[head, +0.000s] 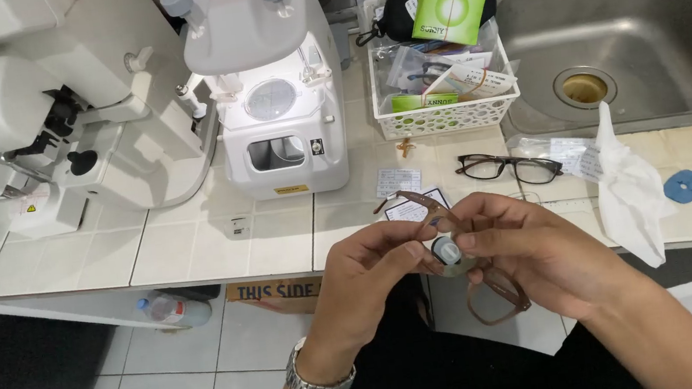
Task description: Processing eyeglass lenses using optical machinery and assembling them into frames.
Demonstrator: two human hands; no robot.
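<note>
Lens pinched by left hand, brown glasses frame gripped by right hand; even pressure at the rim is best applied.

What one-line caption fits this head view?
Both hands, left hand and right hand, hold a brown eyeglass frame above the tiled counter.

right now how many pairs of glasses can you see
2: a brown pair held in both hands, and a black pair lying on the counter near the sink. The basket may hide more.

Head view, steeply downward, close, seemingly seated
</note>
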